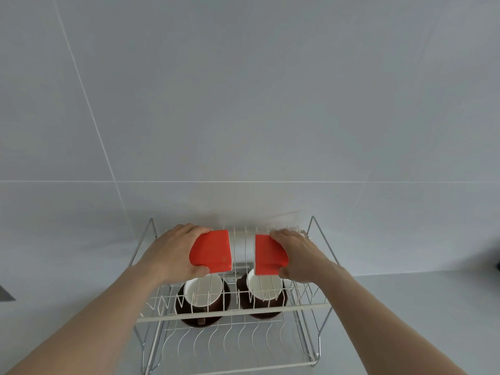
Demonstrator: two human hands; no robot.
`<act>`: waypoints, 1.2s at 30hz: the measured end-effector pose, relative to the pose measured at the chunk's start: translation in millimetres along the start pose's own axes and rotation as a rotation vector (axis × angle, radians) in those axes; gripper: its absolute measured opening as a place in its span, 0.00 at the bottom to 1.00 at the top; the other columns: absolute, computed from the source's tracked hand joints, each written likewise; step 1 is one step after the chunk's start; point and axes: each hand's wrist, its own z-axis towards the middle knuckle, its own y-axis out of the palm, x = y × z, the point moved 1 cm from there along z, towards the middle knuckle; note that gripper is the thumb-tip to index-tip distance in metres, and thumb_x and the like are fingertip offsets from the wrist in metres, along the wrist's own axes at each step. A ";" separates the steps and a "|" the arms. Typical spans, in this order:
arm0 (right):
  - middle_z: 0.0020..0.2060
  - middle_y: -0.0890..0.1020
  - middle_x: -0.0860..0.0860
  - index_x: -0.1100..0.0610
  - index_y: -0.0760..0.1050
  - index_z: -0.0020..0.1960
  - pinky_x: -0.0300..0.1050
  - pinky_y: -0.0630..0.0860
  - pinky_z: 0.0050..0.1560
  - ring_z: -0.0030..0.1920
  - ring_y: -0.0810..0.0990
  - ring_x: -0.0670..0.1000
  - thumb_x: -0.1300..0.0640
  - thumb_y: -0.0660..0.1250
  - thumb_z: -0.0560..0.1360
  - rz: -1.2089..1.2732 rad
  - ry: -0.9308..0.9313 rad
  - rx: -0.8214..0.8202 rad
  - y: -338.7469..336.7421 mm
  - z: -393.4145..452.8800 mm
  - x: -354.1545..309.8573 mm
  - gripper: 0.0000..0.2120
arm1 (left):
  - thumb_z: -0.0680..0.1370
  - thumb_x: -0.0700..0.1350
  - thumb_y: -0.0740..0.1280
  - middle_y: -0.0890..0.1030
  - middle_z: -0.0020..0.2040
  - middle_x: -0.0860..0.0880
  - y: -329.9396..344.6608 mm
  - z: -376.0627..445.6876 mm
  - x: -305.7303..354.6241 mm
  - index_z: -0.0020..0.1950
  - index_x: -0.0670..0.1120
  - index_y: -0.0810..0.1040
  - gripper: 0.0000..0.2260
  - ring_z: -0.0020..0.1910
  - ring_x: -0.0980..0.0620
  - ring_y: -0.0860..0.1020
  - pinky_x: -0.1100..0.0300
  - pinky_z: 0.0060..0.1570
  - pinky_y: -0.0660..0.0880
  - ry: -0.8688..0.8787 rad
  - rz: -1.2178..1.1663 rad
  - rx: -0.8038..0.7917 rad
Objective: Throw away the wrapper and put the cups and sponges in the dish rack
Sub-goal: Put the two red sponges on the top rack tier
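Observation:
A two-tier white wire dish rack [232, 311] stands against the tiled wall. On its lower tier sit two brown cups with white insides, the left cup [203, 289] and the right cup [263, 286], seen through the upper tier's wires. My left hand [173, 253] grips a red sponge [212, 251] over the upper tier's left half. My right hand [297, 255] grips a second red sponge [267, 255] over the right half. Whether the sponges touch the wires I cannot tell. No wrapper is in view.
A grey countertop [405, 307] spreads under and around the rack. The pale tiled wall [243, 104] rises right behind it. A dark object's edge [497, 262] shows at the far right, and a grey corner [5, 293] at the far left.

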 end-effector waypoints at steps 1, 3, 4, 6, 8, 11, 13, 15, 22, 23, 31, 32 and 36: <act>0.74 0.69 0.50 0.55 0.59 0.79 0.51 0.68 0.71 0.72 0.67 0.54 0.55 0.77 0.68 0.002 -0.001 -0.006 2.4 1.3 0.5 0.45 | 0.64 0.66 0.72 0.71 0.70 0.59 3.1 1.2 -1.4 0.75 0.60 0.62 0.41 0.68 0.54 0.70 0.51 0.65 0.72 -0.002 0.001 -0.008; 0.75 0.67 0.50 0.55 0.57 0.79 0.51 0.66 0.72 0.74 0.65 0.54 0.56 0.76 0.69 0.000 -0.006 -0.020 6.8 3.6 0.9 0.45 | 0.65 0.66 0.72 0.71 0.70 0.59 7.9 2.9 -3.8 0.75 0.60 0.61 0.42 0.68 0.54 0.69 0.51 0.65 0.72 -0.010 -0.002 -0.024; 0.76 0.67 0.50 0.55 0.57 0.80 0.51 0.66 0.73 0.74 0.65 0.54 0.57 0.76 0.69 -0.001 -0.009 -0.027 9.1 4.5 0.9 0.44 | 0.65 0.65 0.73 0.71 0.70 0.59 10.1 3.6 -4.8 0.76 0.60 0.61 0.42 0.68 0.54 0.69 0.52 0.65 0.72 -0.011 -0.005 -0.031; 0.74 0.68 0.50 0.55 0.58 0.79 0.50 0.67 0.71 0.73 0.67 0.55 0.58 0.74 0.70 0.004 -0.010 -0.028 13.3 5.5 0.7 0.42 | 0.65 0.65 0.73 0.71 0.70 0.59 14.1 4.6 -6.9 0.76 0.60 0.61 0.42 0.68 0.54 0.69 0.53 0.65 0.72 -0.007 -0.006 -0.041; 0.70 0.72 0.50 0.54 0.60 0.78 0.48 0.70 0.67 0.69 0.70 0.55 0.60 0.73 0.70 0.012 -0.003 -0.009 17.8 6.6 0.6 0.40 | 0.65 0.65 0.73 0.71 0.70 0.59 16.7 4.9 -8.7 0.76 0.60 0.61 0.42 0.68 0.54 0.69 0.53 0.66 0.72 -0.004 -0.006 -0.041; 0.67 0.74 0.49 0.54 0.62 0.77 0.46 0.71 0.63 0.67 0.71 0.54 0.61 0.73 0.69 0.013 0.002 0.015 23.1 7.1 -0.6 0.39 | 0.65 0.66 0.72 0.68 0.72 0.58 22.6 3.6 -12.0 0.75 0.59 0.62 0.41 0.71 0.54 0.67 0.52 0.71 0.68 0.018 0.030 -0.035; 0.67 0.73 0.48 0.54 0.62 0.77 0.47 0.71 0.63 0.67 0.71 0.54 0.61 0.73 0.69 0.009 0.003 0.027 24.7 6.7 -1.3 0.39 | 0.66 0.66 0.71 0.65 0.75 0.58 26.6 1.1 -13.7 0.75 0.58 0.63 0.40 0.74 0.53 0.64 0.52 0.75 0.63 0.029 0.052 -0.035; 0.69 0.73 0.49 0.54 0.61 0.78 0.48 0.71 0.64 0.68 0.71 0.54 0.59 0.74 0.69 0.007 0.007 0.035 24.2 5.8 -1.2 0.40 | 0.67 0.66 0.72 0.63 0.76 0.58 28.7 -1.9 -13.5 0.76 0.58 0.62 0.40 0.75 0.52 0.62 0.51 0.76 0.60 0.029 0.047 -0.028; 0.67 0.76 0.49 0.53 0.69 0.72 0.53 0.76 0.62 0.65 0.75 0.55 0.48 0.77 0.68 -0.075 0.019 0.070 23.3 2.7 0.1 0.36 | 0.70 0.61 0.74 0.68 0.72 0.59 25.3 -8.4 0.7 0.75 0.59 0.64 0.36 0.72 0.55 0.66 0.54 0.69 0.67 0.051 0.055 -0.013; 0.66 0.77 0.49 0.54 0.72 0.70 0.54 0.77 0.60 0.64 0.76 0.56 0.49 0.77 0.68 -0.088 0.017 0.068 23.9 2.9 0.2 0.33 | 0.71 0.60 0.74 0.68 0.72 0.59 25.8 -9.3 1.4 0.75 0.59 0.65 0.35 0.72 0.55 0.66 0.54 0.68 0.68 0.046 0.059 -0.013; 0.65 0.78 0.51 0.55 0.75 0.67 0.53 0.77 0.61 0.62 0.78 0.56 0.52 0.76 0.70 -0.141 0.004 0.051 28.7 5.6 2.3 0.27 | 0.74 0.57 0.73 0.69 0.71 0.60 27.7 -10.5 0.9 0.73 0.59 0.67 0.30 0.71 0.56 0.66 0.52 0.65 0.73 0.013 0.075 -0.006; 0.64 0.79 0.51 0.55 0.75 0.66 0.53 0.77 0.60 0.62 0.78 0.56 0.52 0.76 0.70 -0.146 0.005 0.050 28.6 6.1 2.1 0.26 | 0.74 0.58 0.73 0.69 0.71 0.61 27.9 -10.7 0.6 0.73 0.59 0.67 0.30 0.71 0.56 0.66 0.52 0.64 0.74 0.010 0.080 -0.007; 0.59 0.80 0.50 0.55 0.77 0.61 0.52 0.79 0.56 0.57 0.80 0.56 0.54 0.76 0.69 -0.141 0.018 0.054 28.0 8.1 2.9 0.22 | 0.73 0.58 0.73 0.70 0.70 0.61 26.5 -11.0 -1.0 0.73 0.60 0.67 0.29 0.70 0.56 0.67 0.52 0.63 0.74 -0.003 0.093 -0.009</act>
